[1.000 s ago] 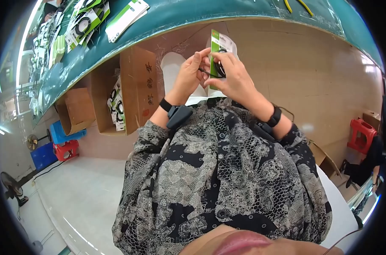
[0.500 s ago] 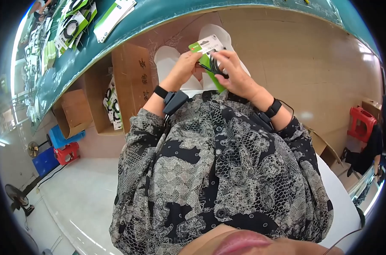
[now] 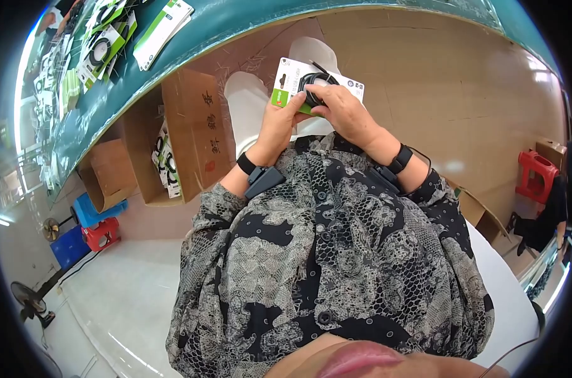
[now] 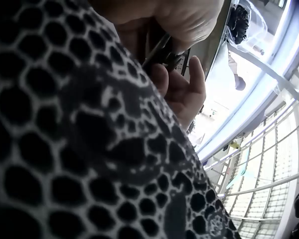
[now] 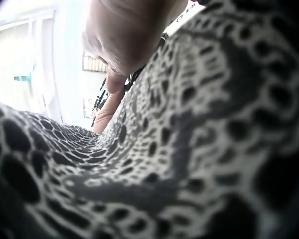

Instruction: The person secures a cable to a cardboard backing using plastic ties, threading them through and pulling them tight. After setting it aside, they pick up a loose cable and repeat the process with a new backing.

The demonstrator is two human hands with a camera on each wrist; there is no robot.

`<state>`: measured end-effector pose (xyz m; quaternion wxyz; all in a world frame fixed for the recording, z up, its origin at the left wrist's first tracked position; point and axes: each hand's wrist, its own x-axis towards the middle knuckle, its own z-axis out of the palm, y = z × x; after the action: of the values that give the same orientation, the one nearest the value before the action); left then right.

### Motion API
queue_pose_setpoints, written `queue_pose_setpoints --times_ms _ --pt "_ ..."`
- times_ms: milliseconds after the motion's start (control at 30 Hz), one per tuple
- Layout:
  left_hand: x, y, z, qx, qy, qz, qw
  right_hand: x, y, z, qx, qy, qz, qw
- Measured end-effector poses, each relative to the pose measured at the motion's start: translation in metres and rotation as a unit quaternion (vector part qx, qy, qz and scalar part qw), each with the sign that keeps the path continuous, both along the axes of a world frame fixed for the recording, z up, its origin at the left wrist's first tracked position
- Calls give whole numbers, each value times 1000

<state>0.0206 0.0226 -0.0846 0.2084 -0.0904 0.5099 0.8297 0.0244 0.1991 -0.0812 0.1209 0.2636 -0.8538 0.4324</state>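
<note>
In the head view, a white and green packaging card [image 3: 287,74] lies across both hands above the lap, a coiled black cable [image 3: 303,82] on its face. One straight cable end sticks up past the card's top edge. My left hand [image 3: 275,129] grips the card's near left corner, thumb on the front. With its fingertips at the coil, my right hand [image 3: 349,114] pinches the cable against the card. Both wrist views are mostly patterned shirt; the left one shows fingers [image 4: 184,97] beside a dark piece of the cable.
A green-topped table [image 3: 216,38] curves along the far side, with carded cables [image 3: 100,50] and a stack of cards [image 3: 163,31] on it. An open cardboard box [image 3: 191,126] holding more carded cables stands at left on the floor. A red stool [image 3: 538,175] is at right.
The card has turned from upright to lying nearly sideways, its printed face now up. My left hand has shifted to its near left corner; my right hand has stayed at the coil.
</note>
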Motion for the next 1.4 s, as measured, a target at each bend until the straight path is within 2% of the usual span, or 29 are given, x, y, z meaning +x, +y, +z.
queue_pose_setpoints --times_ms 67,167,200,300,500,733,833,867,967,1133,1267,1400 --pt "-2 -7 0 -2 5 -23 1000 -6 4 6 13 -18 9 1000" --pt "1 -11 4 9 -3 -49 999 -29 15 26 33 108 57 992" --pt "-1 -12 5 18 -2 -68 998 -31 17 21 34 102 56 993" --pt "2 -13 8 28 -3 -83 996 -40 17 14 5 24 175 984" --pt "24 -10 -1 40 -23 -27 999 -19 12 4 11 -38 171 984" --pt "33 -9 0 26 -42 -20 999 -11 8 7 31 -114 193 974" --pt "30 -10 -2 19 -53 -10 998 -2 3 1 88 54 112 988" --pt "29 -10 -4 18 -60 -1 998 0 3 -2 90 54 116 988" --pt "30 -11 -8 23 -76 20 997 6 7 -10 45 -47 143 988" --pt "28 -14 -12 40 -89 27 995 8 13 -13 40 -66 173 982" --pt "29 -12 -12 50 -94 24 994 9 8 -17 23 -55 138 989" --pt "32 -13 -12 53 -86 20 995 12 6 -25 -50 -100 137 984"
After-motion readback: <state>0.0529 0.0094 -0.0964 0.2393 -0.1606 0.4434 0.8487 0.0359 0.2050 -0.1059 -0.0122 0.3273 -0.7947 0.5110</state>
